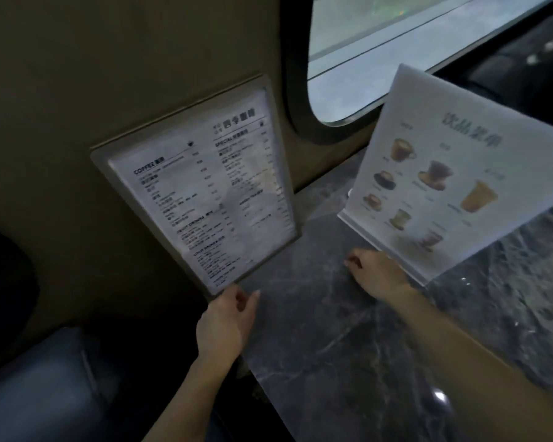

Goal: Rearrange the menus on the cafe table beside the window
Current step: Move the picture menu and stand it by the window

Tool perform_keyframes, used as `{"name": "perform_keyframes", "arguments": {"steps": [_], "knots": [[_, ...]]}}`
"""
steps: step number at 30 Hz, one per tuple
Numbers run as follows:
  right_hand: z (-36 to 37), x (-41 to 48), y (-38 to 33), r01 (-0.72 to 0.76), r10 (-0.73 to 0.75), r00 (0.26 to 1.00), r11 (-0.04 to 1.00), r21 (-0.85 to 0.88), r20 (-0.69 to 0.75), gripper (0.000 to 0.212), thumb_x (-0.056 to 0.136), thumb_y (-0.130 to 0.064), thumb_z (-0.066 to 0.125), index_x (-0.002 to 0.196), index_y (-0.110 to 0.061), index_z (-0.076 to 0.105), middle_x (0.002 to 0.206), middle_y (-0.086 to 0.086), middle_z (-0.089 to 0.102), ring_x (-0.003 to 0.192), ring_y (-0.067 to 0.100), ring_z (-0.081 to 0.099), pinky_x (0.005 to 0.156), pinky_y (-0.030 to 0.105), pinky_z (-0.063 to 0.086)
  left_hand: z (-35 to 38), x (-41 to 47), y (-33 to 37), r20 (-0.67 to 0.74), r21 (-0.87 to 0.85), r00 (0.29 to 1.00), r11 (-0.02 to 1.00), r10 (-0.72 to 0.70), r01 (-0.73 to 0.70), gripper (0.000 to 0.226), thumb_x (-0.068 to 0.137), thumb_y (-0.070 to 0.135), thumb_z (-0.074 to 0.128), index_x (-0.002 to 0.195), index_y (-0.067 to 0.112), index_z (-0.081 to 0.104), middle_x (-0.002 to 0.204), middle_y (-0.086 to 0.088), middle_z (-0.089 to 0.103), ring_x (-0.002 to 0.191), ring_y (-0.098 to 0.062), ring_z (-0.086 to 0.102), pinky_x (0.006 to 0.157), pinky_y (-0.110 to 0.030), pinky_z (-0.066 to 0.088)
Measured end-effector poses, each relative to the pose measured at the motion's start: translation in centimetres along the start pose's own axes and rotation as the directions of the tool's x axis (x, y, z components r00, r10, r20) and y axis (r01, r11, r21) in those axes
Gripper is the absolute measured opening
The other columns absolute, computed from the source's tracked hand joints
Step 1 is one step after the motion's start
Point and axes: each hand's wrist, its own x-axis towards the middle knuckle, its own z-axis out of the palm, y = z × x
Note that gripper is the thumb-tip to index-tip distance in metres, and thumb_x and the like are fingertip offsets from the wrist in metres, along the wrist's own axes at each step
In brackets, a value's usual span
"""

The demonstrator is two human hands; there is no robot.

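gripping the bottom corner of a framed text menu (201, 189), the left hand (227, 323) has thumb and fingers closed on its lower edge, holding it tilted at the left edge of the dark marble table (348, 346), in front of the tan wall (109, 74). its print is blurred, but the headings "coffee", "special", "fruit drinks" and "cold drinks" can be read, with chinese characters at the top right. right of it, the right hand (374, 272) is at the lower left edge of a picture menu in a clear stand (454, 180); whether its fingers are closed on the stand cannot be told. this menu stands on the table below the rounded window (396, 49), showing drawn cups and drinks under a large chinese title too blurred to read.
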Motion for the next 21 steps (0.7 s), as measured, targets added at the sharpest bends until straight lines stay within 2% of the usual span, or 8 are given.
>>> {"name": "perform_keyframes", "arguments": {"steps": [3, 5, 7, 12, 16, 19, 21], "knots": [[-0.9, -1.7, 2.2, -0.088, 0.089, 0.996, 0.996, 0.017, -0.027, 0.024, 0.091, -0.025, 0.046, 0.090, -0.005, 0.057, 0.092, 0.020, 0.064, 0.082, 0.034, 0.058, 0.071, 0.040, 0.048, 0.9, 1.2, 3.8, 0.081, -0.064, 0.990, 0.992, 0.118, -0.113, 0.032, 0.084, 0.052, 0.050, 0.071, 0.023, 0.050, 0.070, 0.002, 0.059, 0.065, -0.015, 0.055, 0.052, -0.027, 0.037], [-1.3, -3.0, 3.9, -0.138, 0.138, 0.988, 0.990, 0.001, -0.074, 0.025, 0.091, -0.026, 0.048, 0.089, -0.003, 0.057, 0.091, 0.020, 0.064, 0.083, 0.034, 0.059, 0.069, 0.037, 0.046, 1.5, 2.2, 6.3, 0.102, -0.119, 0.975, 0.975, 0.197, -0.185, 0.032, 0.085, 0.050, 0.052, 0.072, 0.020, 0.052, 0.070, 0.000, 0.060, 0.067, -0.019, 0.057, 0.057, -0.030, 0.042], [-1.8, -4.3, 5.5, -0.199, 0.204, 0.975, 0.978, 0.061, -0.086, 0.024, 0.090, -0.027, 0.050, 0.087, -0.004, 0.057, 0.086, 0.018, 0.062, 0.082, 0.034, 0.058, 0.065, 0.036, 0.044, 2.1, 3.2, 8.7, 0.112, -0.156, 0.952, 0.951, 0.285, -0.266, 0.031, 0.085, 0.047, 0.053, 0.075, 0.018, 0.055, 0.070, 0.000, 0.060, 0.066, -0.019, 0.057, 0.056, -0.030, 0.044], [-3.4, -6.7, 8.2, -0.404, 0.447, 0.869, 0.889, 0.216, -0.211, 0.027, 0.086, -0.040, 0.049, 0.079, -0.015, 0.056, 0.083, 0.009, 0.063, 0.073, 0.026, 0.058, 0.063, 0.035, 0.047, 3.7, 6.7, 14.5, 0.139, -0.214, 0.910, 0.909, 0.391, -0.358, 0.031, 0.084, 0.044, 0.056, 0.094, 0.015, 0.053, 0.086, 0.001, 0.058, 0.077, -0.017, 0.054, 0.066, -0.030, 0.041], [-4.4, -7.5, 9.3, -0.406, 0.544, 0.771, 0.820, 0.403, -0.331, 0.029, 0.083, -0.043, 0.055, 0.092, -0.016, 0.051, 0.087, 0.012, 0.062, 0.082, 0.034, 0.059, 0.071, 0.043, 0.050, 4.6, 9.0, 18.4, 0.181, -0.398, 0.895, 0.862, 0.408, -0.313, 0.054, 0.080, 0.041, 0.064, 0.122, 0.013, 0.044, 0.109, 0.000, 0.050, 0.095, -0.015, 0.050, 0.076, -0.029, 0.039], [-5.0, -7.4, 9.7, -0.321, 0.495, 0.803, 0.829, 0.459, -0.332, 0.027, 0.083, -0.041, 0.056, 0.099, -0.020, 0.051, 0.082, 0.009, 0.063, 0.077, 0.029, 0.059, 0.071, 0.044, 0.050, 4.9, 10.4, 20.3, 0.202, -0.522, 0.878, 0.806, 0.435, -0.280, 0.072, 0.075, 0.043, 0.068, 0.133, 0.019, 0.033, 0.123, 0.000, 0.042, 0.109, -0.014, 0.044, 0.084, -0.029, 0.039], [-5.2, -7.2, 9.7, -0.279, 0.454, 0.830, 0.841, 0.463, -0.325, 0.020, 0.084, -0.041, 0.055, 0.098, -0.029, 0.049, 0.078, 0.003, 0.063, 0.072, 0.022, 0.058, 0.067, 0.040, 0.049, 5.0, 11.3, 21.1, 0.230, -0.577, 0.860, 0.775, 0.457, -0.257, 0.071, 0.076, 0.041, 0.068, 0.134, 0.024, 0.030, 0.130, -0.002, 0.040, 0.115, -0.016, 0.043, 0.091, -0.035, 0.043]]}}
